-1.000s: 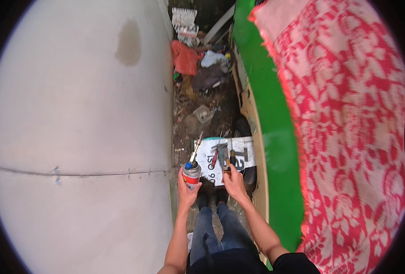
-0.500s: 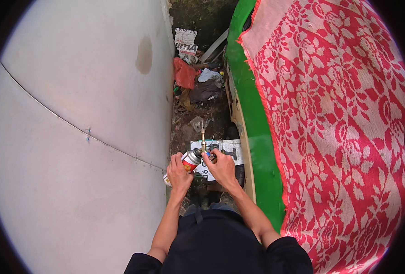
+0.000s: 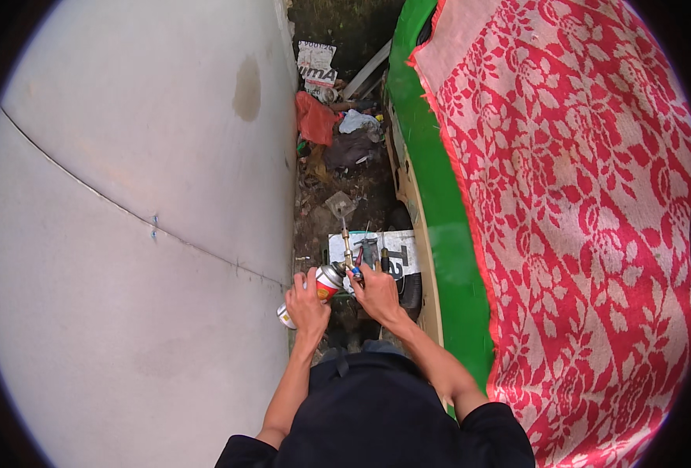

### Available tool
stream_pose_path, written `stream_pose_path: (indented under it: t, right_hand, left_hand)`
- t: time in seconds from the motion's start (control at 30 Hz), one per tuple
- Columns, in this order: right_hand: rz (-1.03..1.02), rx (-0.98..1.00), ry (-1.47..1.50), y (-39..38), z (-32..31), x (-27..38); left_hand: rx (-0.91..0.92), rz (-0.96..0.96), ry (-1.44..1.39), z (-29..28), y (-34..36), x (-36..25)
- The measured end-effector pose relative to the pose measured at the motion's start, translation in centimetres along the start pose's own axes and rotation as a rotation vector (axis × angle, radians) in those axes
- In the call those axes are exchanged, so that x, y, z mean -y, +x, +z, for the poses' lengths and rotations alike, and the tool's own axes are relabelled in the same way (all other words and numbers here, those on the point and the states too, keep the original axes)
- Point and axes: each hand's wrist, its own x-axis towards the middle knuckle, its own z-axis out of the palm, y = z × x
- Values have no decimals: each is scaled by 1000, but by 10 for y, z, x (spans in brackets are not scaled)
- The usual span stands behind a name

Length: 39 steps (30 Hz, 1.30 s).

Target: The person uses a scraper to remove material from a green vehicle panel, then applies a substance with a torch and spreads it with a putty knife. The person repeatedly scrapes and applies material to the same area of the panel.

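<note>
A gas canister (image 3: 328, 282) with a red and white label lies slantwise in my left hand (image 3: 309, 304), its bottom end sticking out to the left. A brass-coloured blowtorch head (image 3: 347, 248) is fitted to its top, the nozzle pointing away from me. My right hand (image 3: 376, 295) is closed on the torch head near its blue part, thumb and fingers around it. I cannot make out a flame. Below the hands, several tools (image 3: 369, 251), too small to name surely, rest on a white printed board (image 3: 402, 243).
To the left rises a large pale wall panel (image 3: 150, 327) with a thin seam. A green edge (image 3: 458, 288) and a red-and-cream floral cloth (image 3: 579, 234) border the right. Litter lies on the ground ahead, including a red plastic bag (image 3: 315, 118). A dark ribbed hose (image 3: 411, 295) lies nearby.
The canister and torch have moved slightly toward me, and more of the canister's bottom end shows. Both hands keep their hold. More of the tools on the board is visible.
</note>
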Motion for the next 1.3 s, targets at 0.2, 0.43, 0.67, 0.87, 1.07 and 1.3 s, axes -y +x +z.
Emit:
stream_pose_path:
  t: [0.2, 0.43, 0.67, 0.87, 1.07, 1.3]
  right_hand:
    - [-165, 13, -181, -1, -7, -1]
    - [297, 6, 226, -11, -20, 14]
    - [655, 38, 797, -4, 7, -38]
    - [613, 6, 836, 18, 8, -46]
    - [694, -17, 854, 32, 10, -58]
    - [586, 33, 724, 38, 2, -40]
  left_hand:
    - [0, -20, 8, -9, 0, -2]
    - [-31, -23, -14, -13, -5, 8]
    - [9, 18, -164, -8, -24, 23]
    - [80, 50, -233, -20, -28, 31]
    - [64, 75, -205, -32, -25, 34]
    - [48, 68, -225, -38, -23, 37]
